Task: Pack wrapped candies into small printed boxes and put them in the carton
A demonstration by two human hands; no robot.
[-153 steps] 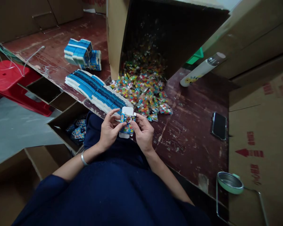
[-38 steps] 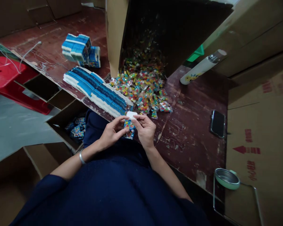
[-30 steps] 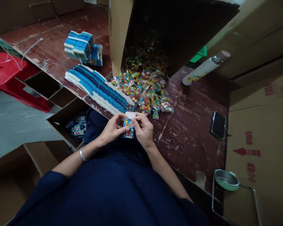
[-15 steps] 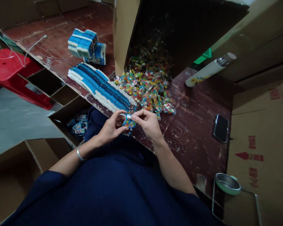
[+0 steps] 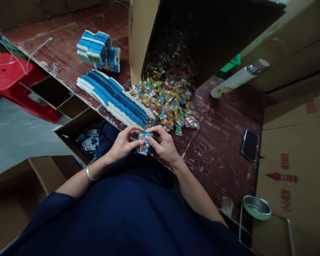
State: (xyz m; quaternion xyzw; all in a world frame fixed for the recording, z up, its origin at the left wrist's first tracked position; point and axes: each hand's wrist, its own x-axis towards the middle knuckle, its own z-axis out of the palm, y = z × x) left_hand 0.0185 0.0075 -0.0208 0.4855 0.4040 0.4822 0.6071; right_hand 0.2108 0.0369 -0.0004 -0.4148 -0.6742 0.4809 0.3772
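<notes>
A small blue printed candy box [image 5: 143, 146] is held between both hands at the table's front edge. My left hand [image 5: 124, 144] pinches its left side, thumb on the printed face. My right hand [image 5: 165, 144] grips the upper right part, its thumb also on the face. The box's top looks closed, though fingers partly cover it. Just beyond lies a long row of flat blue-and-white box blanks [image 5: 114, 97]. Right of that row spreads a heap of clear packets of colourful candies [image 5: 165, 99], spilling from a large tipped carton [image 5: 138, 39].
Bundled blanks [image 5: 94, 46] stand at the back left. A carton of filled-looking blue boxes [image 5: 89, 142] sits below the table edge, near a red stool [image 5: 8, 74]. To the right are a white flask [image 5: 232, 83], a phone [image 5: 249, 145] and a green-rimmed metal cup [image 5: 256, 208].
The white flap at the box's top has been folded down out of sight. Both thumbs now rest on the printed face, and the box's face shows more fully.
</notes>
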